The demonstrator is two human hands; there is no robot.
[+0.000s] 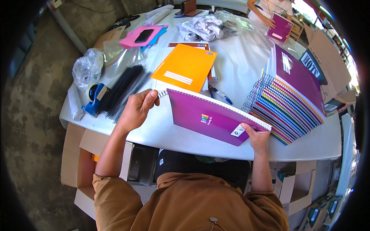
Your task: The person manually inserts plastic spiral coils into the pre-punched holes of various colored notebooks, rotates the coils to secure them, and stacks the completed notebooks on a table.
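Note:
A purple-covered notebook (208, 119) is held up at a tilt over the near table edge, its punched page edge facing up and away. My right hand (257, 138) grips its right end, thumb on the cover. At its upper left corner, my left hand (142, 107) pinches a dark wire spiral coil (163, 93), part of which shows between my fingers and the notebook. Behind it lies an orange notebook cover (189, 67) on other sheets. A tall stack of spiral-bound notebooks (289, 104) stands to the right, a purple one on top.
Loose black spiral coils (129, 90) lie at left beside a blue tape dispenser (95, 99) and crumpled plastic (88, 69). Pens (222, 95) lie behind the notebook. A phone (144, 35) rests on pink sheets. Across the table another person (266, 17) holds a purple notebook. Cardboard boxes (73, 154) stand below.

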